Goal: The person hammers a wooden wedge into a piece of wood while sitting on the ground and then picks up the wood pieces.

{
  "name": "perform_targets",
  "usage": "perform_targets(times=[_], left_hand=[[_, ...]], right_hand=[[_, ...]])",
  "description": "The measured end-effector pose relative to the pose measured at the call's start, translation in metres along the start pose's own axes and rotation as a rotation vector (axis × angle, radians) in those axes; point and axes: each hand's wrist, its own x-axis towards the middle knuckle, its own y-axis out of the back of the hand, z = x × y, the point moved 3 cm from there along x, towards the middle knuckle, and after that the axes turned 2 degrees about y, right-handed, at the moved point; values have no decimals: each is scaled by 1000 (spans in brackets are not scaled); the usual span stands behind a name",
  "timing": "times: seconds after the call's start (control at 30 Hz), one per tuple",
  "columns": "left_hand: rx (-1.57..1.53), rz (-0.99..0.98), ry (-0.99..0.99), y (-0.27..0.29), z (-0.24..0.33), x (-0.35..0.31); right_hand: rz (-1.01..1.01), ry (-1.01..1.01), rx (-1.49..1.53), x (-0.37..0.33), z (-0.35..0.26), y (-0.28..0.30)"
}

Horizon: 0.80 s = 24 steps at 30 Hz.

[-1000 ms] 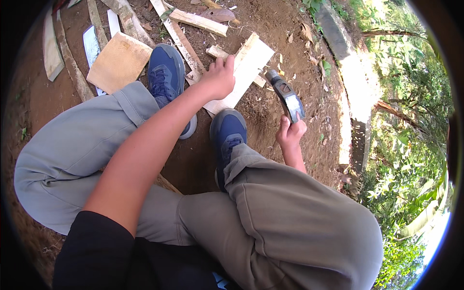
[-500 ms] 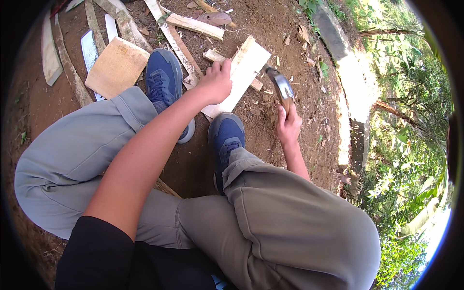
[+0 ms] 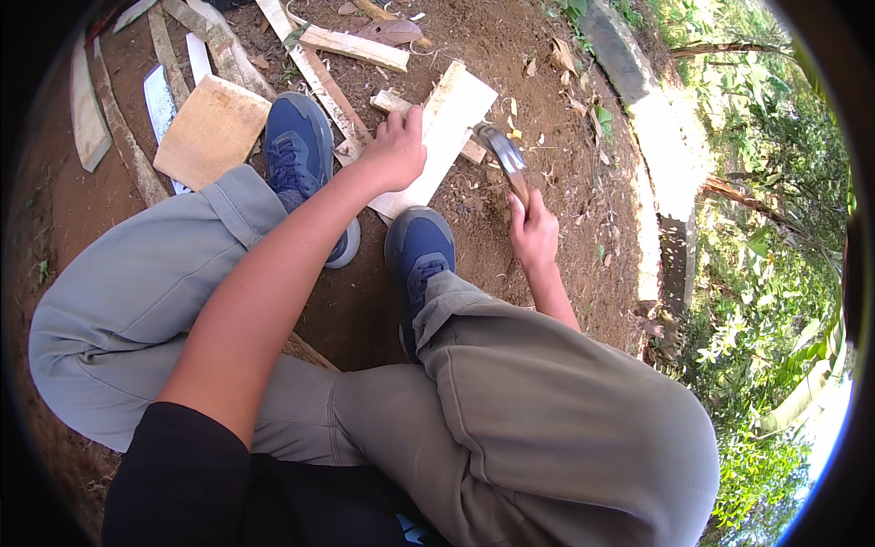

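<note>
A pale, flat wooden board [image 3: 451, 128] lies slanted on the ground beyond my shoes. My left hand [image 3: 399, 150] rests on its left side with the fingers curled over it, closed; the thumb is hidden. Under the board, a narrow wooden strip [image 3: 474, 151] sticks out on both sides. In my right hand [image 3: 535, 232] is a claw hammer [image 3: 504, 153], gripped by its brown handle. Its shiny metal head is at the board's right edge; whether it touches the wood I cannot tell.
My blue shoes [image 3: 299, 150] stand near the board. A square wood piece [image 3: 214, 132] and several long strips [image 3: 128, 146] lie at the left. Another wood stick [image 3: 355, 47] is farther off. A stone edging [image 3: 624, 59] runs along the right, with green plants [image 3: 756, 228] beyond.
The hammer and my right hand have moved left, bringing the hammer head close to the board's edge. My left hand stays on the board. The whole view has shifted slightly.
</note>
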Motion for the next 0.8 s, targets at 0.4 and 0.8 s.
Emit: perform_targets(times=[0.4,0.8], left_hand=[[16,-14,25,-2,1,1],[-18,-17,11,0,3,1]], right_hand=[[76,-14,82,6,-8,2],[279,153,242,-12,-18,15]])
